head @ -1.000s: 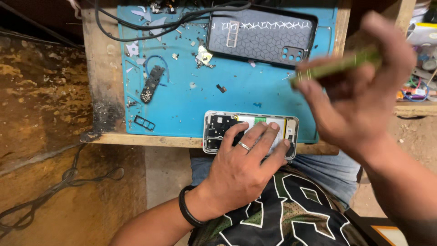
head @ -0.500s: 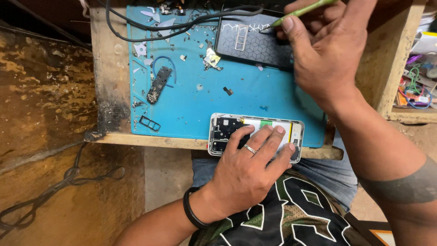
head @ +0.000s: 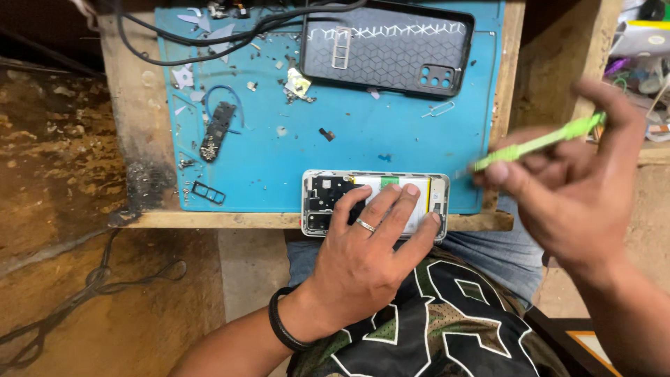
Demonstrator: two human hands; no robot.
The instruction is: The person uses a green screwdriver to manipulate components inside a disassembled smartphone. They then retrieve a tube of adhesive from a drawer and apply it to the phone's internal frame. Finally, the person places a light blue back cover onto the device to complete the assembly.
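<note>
I see the left hand lying flat on the opened phone, with the fingers spread wide over the battery side. They grip nothing; they only press down, I think so that the phone does not slide while it is worked on. A ring sits on one finger and a black band is around the wrist.

The phone lies at the near edge of the blue mat, just above the wooden front edge of the surface. Its back cover is off, and the dark circuit board shows at the left end. The long axis runs left to right, parallel to that edge.

The right hand is raised to the right of the phone and does not touch it. Its fingers are closed around a thin green tool, held like a pen. The tool is tilted, its tip pointing down and left toward the right end of the phone, its back end up and right. The hand is blurred, so I cannot tell the exact kind of tip.

A dark phone case lies at the far side of the mat, also lengthwise left to right. Small loose parts and a black cable are spread on the left part.
</note>
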